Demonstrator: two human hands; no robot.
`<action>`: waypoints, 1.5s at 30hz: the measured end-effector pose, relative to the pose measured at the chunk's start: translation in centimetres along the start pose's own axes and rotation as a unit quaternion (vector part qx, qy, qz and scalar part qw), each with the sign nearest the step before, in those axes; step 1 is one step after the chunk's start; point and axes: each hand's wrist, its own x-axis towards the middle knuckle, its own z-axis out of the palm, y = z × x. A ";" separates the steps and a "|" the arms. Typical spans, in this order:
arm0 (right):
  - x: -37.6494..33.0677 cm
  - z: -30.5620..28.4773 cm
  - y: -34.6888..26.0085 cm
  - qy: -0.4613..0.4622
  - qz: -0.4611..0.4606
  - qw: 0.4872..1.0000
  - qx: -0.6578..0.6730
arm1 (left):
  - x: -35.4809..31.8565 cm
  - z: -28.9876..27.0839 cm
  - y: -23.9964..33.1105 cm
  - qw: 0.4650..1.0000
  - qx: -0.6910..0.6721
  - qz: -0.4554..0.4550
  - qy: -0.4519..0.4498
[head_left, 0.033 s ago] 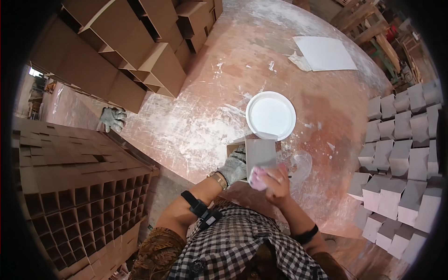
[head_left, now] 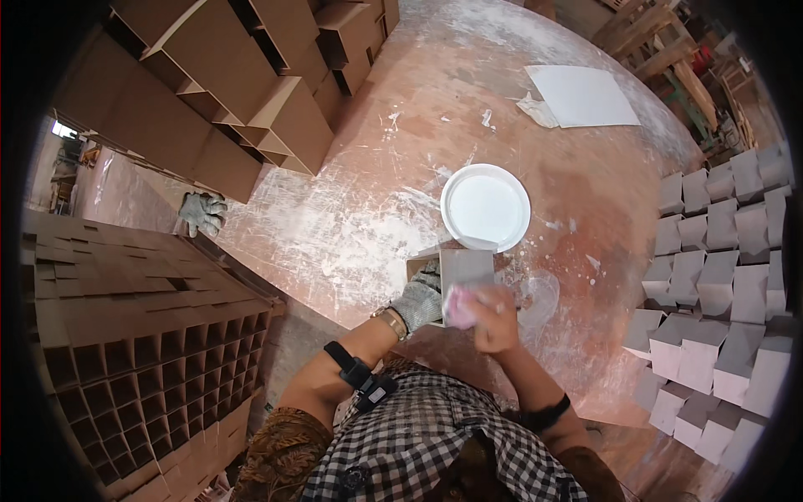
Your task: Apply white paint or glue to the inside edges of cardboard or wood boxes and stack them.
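Observation:
My left hand (head_left: 418,303), in a grey knit glove, reaches into the open brown side of a small box (head_left: 467,269) and steadies it; its fingertips are partly hidden inside. The face of the box turned up is pale grey. In my bare right hand (head_left: 495,322) is a crumpled pink sponge or cloth (head_left: 459,307), held at the near part of that grey face. Motion smears the hand and the pink piece a little. Just beyond the box, touching or nearly touching it, lies a round white dish (head_left: 485,206) with white matter inside.
Stacked brown cardboard boxes (head_left: 288,125) stand at the far left, above a large gridded stack (head_left: 150,376). A spare grey glove (head_left: 202,213) lies on the left. Rows of grey-white boxes (head_left: 703,276) fill the right. A white sheet (head_left: 583,96) rests on the reddish, white-smeared table (head_left: 360,217).
My right hand and the pink piece have shifted slightly away from me along the box's grey face. The left hand and the box stay in place.

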 end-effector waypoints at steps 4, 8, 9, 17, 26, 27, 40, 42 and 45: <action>6.9 2.1 1.9 0.084 0.072 0.994 0.027 | 0.0 -0.5 0.3 0.993 -0.101 -0.049 -0.026; 3.8 1.6 0.7 0.051 -0.012 0.998 0.043 | -0.5 2.1 -2.4 0.998 -0.006 -0.037 -0.042; 1.6 1.2 -0.2 0.048 -0.035 0.997 0.046 | -0.5 1.8 -2.1 0.999 -0.015 -0.035 -0.033; 7.1 1.8 1.5 0.073 0.000 0.996 0.050 | 0.5 0.3 -0.3 0.998 -0.033 -0.031 -0.047; -0.2 0.9 -2.5 0.030 -0.080 0.995 0.050 | -1.4 1.9 -2.1 0.997 -0.082 -0.002 0.008; -1.5 0.3 -3.5 0.004 -0.069 0.997 0.042 | -0.7 -0.1 -0.1 0.998 -0.005 -0.027 -0.059; -9.2 -3.6 -4.3 0.351 0.341 0.751 0.443 | -0.8 -3.9 -4.1 0.984 0.071 0.009 -0.163; -9.1 -3.4 -3.9 0.373 0.360 0.693 0.502 | -0.9 -5.0 -4.5 0.990 0.052 0.007 -0.129; -8.8 -1.8 -3.4 0.350 0.341 0.643 0.590 | -2.0 -6.9 -4.9 0.997 0.020 -0.003 -0.075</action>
